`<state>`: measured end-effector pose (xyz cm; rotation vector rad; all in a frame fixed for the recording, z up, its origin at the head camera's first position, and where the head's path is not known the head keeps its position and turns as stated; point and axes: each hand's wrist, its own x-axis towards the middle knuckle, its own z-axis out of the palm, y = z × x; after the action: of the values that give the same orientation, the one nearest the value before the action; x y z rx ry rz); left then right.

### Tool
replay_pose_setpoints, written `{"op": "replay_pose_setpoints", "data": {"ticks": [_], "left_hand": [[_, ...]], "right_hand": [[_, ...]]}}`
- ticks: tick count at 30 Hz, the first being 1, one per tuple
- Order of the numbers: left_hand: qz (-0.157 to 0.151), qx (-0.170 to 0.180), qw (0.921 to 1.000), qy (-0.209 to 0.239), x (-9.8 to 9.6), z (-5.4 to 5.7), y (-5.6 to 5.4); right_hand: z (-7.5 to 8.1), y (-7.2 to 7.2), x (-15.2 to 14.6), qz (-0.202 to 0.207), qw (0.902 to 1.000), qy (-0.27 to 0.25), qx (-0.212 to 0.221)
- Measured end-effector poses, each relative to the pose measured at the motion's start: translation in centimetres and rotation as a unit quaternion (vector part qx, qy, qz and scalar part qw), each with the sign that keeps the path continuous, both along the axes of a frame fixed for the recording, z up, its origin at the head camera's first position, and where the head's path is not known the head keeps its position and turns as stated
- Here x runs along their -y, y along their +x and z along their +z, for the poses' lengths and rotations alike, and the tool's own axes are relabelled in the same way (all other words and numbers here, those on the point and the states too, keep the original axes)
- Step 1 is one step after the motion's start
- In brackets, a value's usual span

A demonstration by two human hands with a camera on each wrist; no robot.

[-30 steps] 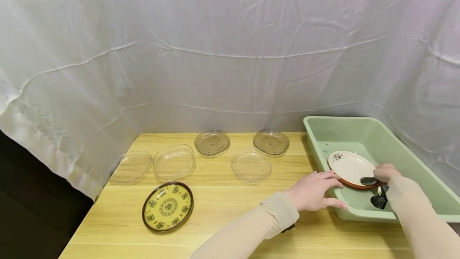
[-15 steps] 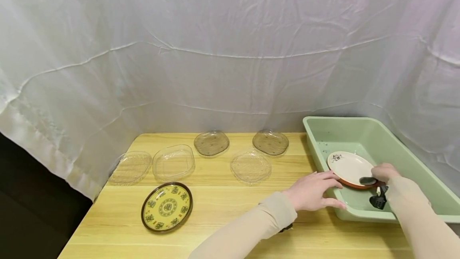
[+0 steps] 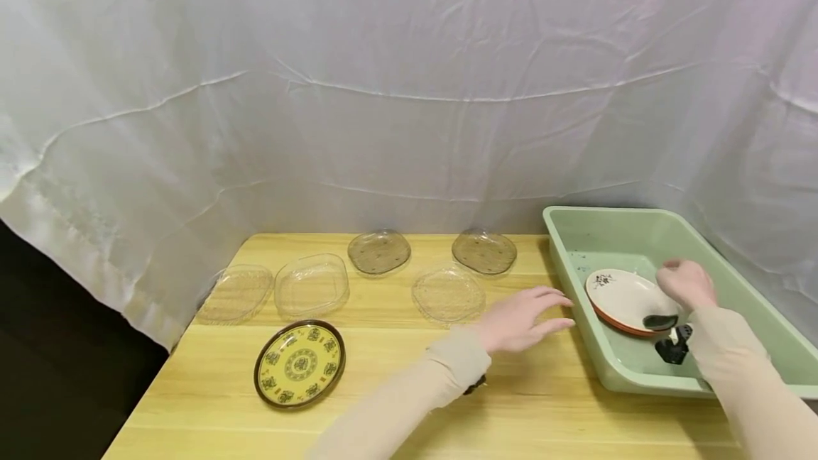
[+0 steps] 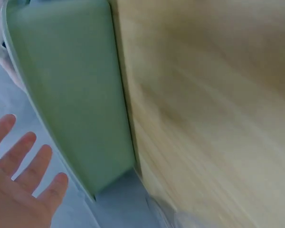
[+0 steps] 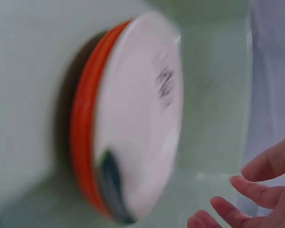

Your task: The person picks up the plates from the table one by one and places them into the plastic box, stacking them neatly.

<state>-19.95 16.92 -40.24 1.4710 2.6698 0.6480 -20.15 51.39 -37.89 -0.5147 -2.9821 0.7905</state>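
Observation:
My left hand [image 3: 522, 320] hovers just left of the green basin [image 3: 594, 346], fingers extended and apart, holding nothing; its spread fingers also show in the left wrist view. Over the basin, beside the right rim of the stacked plates, is my right hand [image 3: 686, 284]. In the right wrist view the right-hand fingers [image 5: 259, 190] are loosely bent, spread and free of the plates. The top plate [image 3: 629, 298] is white with a dark floral print and a dark patch on its near edge. An orange-red rim [image 5: 88, 118] shows underneath. The stack rests inside the basin.
On the wooden table [image 3: 396, 382] lie a yellow patterned plate [image 3: 300, 365] with a dark rim, clear plates [image 3: 311, 286], [image 3: 236, 294], [image 3: 449, 294] and two smoky glass plates [image 3: 379, 252], [image 3: 484, 252]. A pale curtain [image 3: 409, 126] hangs behind.
The left hand has come off the basin's near-left wall and moved left. My right hand has let go of the plate stack and risen, moving slightly away. The plates stay in the basin.

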Motion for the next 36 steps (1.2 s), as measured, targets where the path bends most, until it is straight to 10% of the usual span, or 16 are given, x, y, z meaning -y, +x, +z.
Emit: {"op": "replay_pose_setpoints", "data": {"ticks": [6,21,36], "left_hand": [[0.029,-0.016,0.9994,-0.002,4.2,0.0,-1.8],[0.108,0.042,0.9933,0.009,16.4,0.0,-4.9],[0.209,0.114,0.9713,-0.015,28.4,-0.3,-5.4]], "right_hand": [[2.1,-0.5,3.9,0.004,0.9945,-0.069,-0.079],[6.5,-0.2,16.4,0.138,0.9451,-0.246,-0.165],[3.2,0.9,28.0,0.219,0.8705,-0.417,-0.143]]}}
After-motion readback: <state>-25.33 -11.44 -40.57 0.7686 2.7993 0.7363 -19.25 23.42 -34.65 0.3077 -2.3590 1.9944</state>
